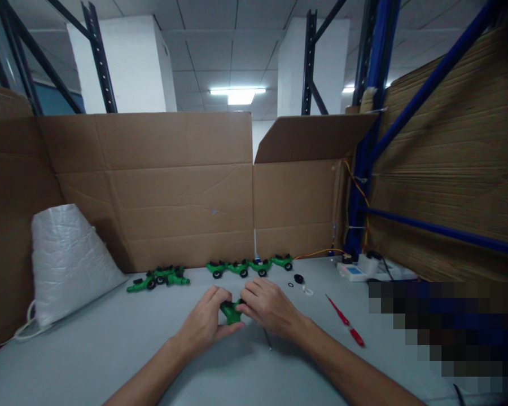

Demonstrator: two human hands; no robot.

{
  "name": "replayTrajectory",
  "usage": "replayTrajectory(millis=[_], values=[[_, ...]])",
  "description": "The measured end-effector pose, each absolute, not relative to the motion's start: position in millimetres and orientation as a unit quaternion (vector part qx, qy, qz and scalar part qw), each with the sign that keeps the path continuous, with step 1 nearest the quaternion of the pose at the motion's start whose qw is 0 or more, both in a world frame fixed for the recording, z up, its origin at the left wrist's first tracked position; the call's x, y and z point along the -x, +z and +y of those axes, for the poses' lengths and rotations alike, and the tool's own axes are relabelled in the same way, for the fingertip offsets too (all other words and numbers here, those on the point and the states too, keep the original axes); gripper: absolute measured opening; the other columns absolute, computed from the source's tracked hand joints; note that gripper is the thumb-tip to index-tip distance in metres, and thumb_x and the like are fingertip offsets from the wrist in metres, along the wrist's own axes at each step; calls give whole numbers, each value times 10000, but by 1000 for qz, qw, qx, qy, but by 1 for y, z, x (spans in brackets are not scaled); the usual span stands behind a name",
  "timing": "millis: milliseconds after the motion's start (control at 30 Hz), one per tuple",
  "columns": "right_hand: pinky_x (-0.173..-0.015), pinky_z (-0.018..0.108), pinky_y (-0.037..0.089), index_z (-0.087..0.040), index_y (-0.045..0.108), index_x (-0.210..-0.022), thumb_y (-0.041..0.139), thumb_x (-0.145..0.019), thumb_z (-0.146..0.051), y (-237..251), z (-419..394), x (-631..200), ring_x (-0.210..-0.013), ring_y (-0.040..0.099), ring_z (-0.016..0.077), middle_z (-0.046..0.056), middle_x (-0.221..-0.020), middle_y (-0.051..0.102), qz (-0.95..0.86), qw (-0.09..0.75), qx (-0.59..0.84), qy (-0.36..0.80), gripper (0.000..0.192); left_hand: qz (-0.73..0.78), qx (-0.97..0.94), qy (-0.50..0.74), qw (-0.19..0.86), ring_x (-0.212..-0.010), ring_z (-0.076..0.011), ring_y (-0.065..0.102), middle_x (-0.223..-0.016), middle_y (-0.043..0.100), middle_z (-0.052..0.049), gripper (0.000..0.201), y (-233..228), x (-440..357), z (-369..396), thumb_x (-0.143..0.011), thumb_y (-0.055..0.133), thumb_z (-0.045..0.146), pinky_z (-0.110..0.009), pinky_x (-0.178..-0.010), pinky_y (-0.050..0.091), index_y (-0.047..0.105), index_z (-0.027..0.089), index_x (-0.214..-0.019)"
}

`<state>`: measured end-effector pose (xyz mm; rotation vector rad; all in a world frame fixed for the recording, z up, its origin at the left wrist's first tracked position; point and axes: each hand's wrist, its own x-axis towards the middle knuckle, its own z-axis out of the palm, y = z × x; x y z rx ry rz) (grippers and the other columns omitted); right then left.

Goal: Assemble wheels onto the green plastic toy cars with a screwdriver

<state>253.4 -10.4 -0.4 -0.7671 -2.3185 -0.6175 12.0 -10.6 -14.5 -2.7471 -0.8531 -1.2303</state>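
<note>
Over the middle of the table, my left hand (203,324) is closed around a small green plastic part (231,312), thumb below and fingers above. It looks like the body of one of the toy vehicles behind. My right hand (271,304) meets it from the other side, its thumb and fingertips pinching the part's dark end. From beneath the right palm sticks out a thin metal rod (268,339), pointing down toward me; its upper end is hidden by the hand. Whether that hand holds the rod too, I cannot tell.
Several green toy vehicles (239,268) with black wheels line the back. Right of them lie a black disc (298,278), a white ring (307,291) and a red slim tool (345,320). A white padded bag (70,265) stands left, a power strip (355,272) right. Cardboard walls (173,192) enclose the table.
</note>
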Motion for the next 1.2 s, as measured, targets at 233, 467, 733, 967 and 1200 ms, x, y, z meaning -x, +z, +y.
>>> replayTrajectory(millis=[233, 467, 733, 967, 1200], values=[[-740, 352, 361, -201, 592, -937, 578, -1097, -424, -1, -12, -252, -842, 573, 233, 53, -910, 654, -870, 315, 309, -223, 275, -258, 881, -393, 48, -914, -219, 639, -1003, 643, -52, 445, -12, -14, -11, -920, 804, 486, -317, -807, 569, 550, 212, -1161], [-762, 360, 363, -199, 591, -952, 611, -1079, -441, 1, -12, -253, -857, 589, 237, 50, -920, 664, -870, 298, 319, -229, 274, -254, 880, -395, 64, -900, -217, 649, -1002, 641, -45, 454, -9, -14, -13, -916, 806, 491, -310, -798, 570, 554, 213, -1171], [-774, 368, 377, -204, 596, -941, 631, -1057, -423, 1, -11, -254, -859, 597, 240, 46, -912, 666, -875, 268, 312, -254, 250, -260, 884, -385, 61, -911, -219, 654, -1009, 646, -38, 465, -11, -15, -14, -889, 843, 449, -315, -809, 570, 551, 216, -1167], [-799, 377, 393, -200, 604, -943, 635, -1044, -398, -2, -8, -253, -848, 607, 241, 49, -896, 666, -859, 294, 319, -272, 224, -288, 880, -373, 57, -981, -240, 653, -1080, 655, -60, 528, -8, -19, -14, -857, 878, 375, -338, -842, 574, 555, 207, -1239], [-793, 377, 397, -199, 616, -891, 636, -1041, -400, -5, -7, -250, -823, 614, 233, 48, -854, 663, -855, 300, 316, -282, 252, -295, 896, -321, 90, -1016, -282, 618, -1084, 681, -75, 422, -6, -24, -13, -856, 873, 353, -412, -880, 567, 591, 209, -1134]])
